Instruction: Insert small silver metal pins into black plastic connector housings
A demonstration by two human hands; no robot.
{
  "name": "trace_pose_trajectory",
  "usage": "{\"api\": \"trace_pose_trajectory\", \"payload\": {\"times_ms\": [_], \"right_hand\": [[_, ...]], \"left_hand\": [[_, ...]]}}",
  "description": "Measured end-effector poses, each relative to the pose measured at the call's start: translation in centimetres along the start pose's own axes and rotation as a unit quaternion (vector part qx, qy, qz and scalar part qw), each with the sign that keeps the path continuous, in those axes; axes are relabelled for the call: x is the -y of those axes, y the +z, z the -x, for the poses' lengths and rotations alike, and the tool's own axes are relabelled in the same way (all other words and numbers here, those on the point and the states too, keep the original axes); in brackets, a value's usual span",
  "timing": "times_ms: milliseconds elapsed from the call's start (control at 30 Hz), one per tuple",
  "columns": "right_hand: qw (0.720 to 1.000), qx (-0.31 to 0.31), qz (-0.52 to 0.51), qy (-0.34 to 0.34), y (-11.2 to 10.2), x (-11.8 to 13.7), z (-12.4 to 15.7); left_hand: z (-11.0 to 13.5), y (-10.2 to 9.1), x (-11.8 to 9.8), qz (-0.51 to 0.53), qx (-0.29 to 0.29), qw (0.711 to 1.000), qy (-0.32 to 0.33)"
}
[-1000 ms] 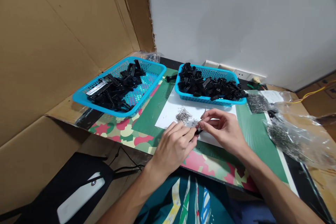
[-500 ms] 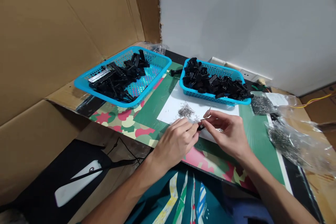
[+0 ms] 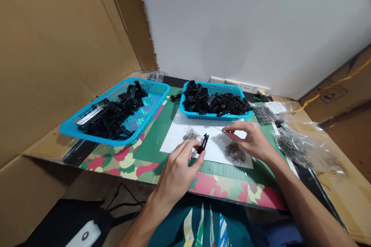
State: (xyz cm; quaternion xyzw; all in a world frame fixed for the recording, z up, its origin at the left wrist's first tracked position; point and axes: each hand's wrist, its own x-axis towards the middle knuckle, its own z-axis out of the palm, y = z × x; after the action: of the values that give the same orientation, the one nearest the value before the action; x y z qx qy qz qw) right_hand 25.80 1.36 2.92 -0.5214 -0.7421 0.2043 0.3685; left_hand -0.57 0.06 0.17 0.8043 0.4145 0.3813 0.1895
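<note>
My left hand (image 3: 181,166) is closed on a small black plastic part (image 3: 204,143), gripped upright between thumb and fingers above the white paper (image 3: 213,139). With its fingertips pinched, my right hand (image 3: 246,137) holds a thin metal tool (image 3: 219,129) whose slim end points left; its exact kind is too small to make out. One pile of tiny metal pieces (image 3: 190,134) lies on the paper beyond my left hand. A second, browner pile of small metal pieces (image 3: 235,152) is below my right hand.
A blue basket (image 3: 156,114) of black parts stands at left, and a smaller blue basket (image 3: 217,117) heaped with black parts at the back. Clear bags of metal pieces (image 3: 285,144) lie at right. Behind are a power strip (image 3: 249,88) and wall.
My hands were together at the black part; now they are apart. My right hand has drawn away with the thin tool, uncovering the right pile. The view has shifted.
</note>
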Motion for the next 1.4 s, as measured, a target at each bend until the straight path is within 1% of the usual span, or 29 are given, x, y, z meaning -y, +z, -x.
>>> {"api": "trace_pose_trajectory", "payload": {"times_ms": [67, 133, 233, 333, 433, 500, 567, 667, 867, 1067, 1133, 1200, 1300, 1400], "right_hand": [[0.998, 0.029, 0.045, 0.019, -0.2, -1.2, -0.2], [0.993, 0.052, 0.102, 0.019, 0.0, -2.1, -0.4], [0.99, 0.063, 0.124, 0.02, -0.5, -2.6, -0.7], [0.991, 0.073, 0.1, 0.058, -2.2, -2.7, -0.7], [0.988, 0.119, 0.062, 0.082, -4.0, -3.1, -0.4], [0.986, 0.138, 0.04, 0.087, -4.6, -3.6, -0.2], [0.986, 0.135, 0.028, 0.097, -4.8, -4.0, -0.1], [0.985, 0.13, 0.011, 0.114, -4.4, -4.1, -0.2], [0.984, 0.143, -0.003, 0.109, -3.8, -4.3, -0.3], [0.977, 0.173, -0.029, 0.121, -4.4, -4.5, 0.0], [0.977, 0.172, -0.035, 0.12, -4.8, -4.2, 0.1], [0.979, 0.159, -0.046, 0.116, -5.2, -3.7, 0.1], [0.981, 0.14, -0.087, 0.101, -5.4, -2.8, 0.1], [0.977, 0.157, -0.11, 0.097, -5.1, -2.2, 0.1]], "left_hand": [[0.0, -0.2, 0.1, 0.006, 0.017, 1.0, -0.023], [0.0, -0.3, 0.3, 0.012, 0.033, 0.999, -0.025], [-0.1, -0.5, 0.4, 0.019, 0.052, 0.998, -0.02], [-0.4, -0.7, 0.4, 0.038, 0.064, 0.997, -0.031], [-0.7, -1.0, 0.2, 0.068, 0.07, 0.994, -0.04], [-0.8, -1.0, -0.1, 0.094, 0.076, 0.992, -0.044], [-0.9, -0.8, -0.4, 0.128, 0.084, 0.987, -0.056], [-0.9, -0.2, -0.9, 0.167, 0.095, 0.979, -0.074], [-0.8, 0.3, -0.9, 0.169, 0.117, 0.976, -0.076], [-0.9, 0.0, -0.6, 0.175, 0.131, 0.971, -0.091], [-0.9, 0.0, -0.7, 0.178, 0.134, 0.97, -0.093], [-0.8, 0.0, -0.7, 0.18, 0.134, 0.97, -0.092], [-0.7, 0.0, -0.8, 0.184, 0.135, 0.97, -0.087], [-0.7, 0.0, -0.8, 0.182, 0.134, 0.97, -0.083]]}}
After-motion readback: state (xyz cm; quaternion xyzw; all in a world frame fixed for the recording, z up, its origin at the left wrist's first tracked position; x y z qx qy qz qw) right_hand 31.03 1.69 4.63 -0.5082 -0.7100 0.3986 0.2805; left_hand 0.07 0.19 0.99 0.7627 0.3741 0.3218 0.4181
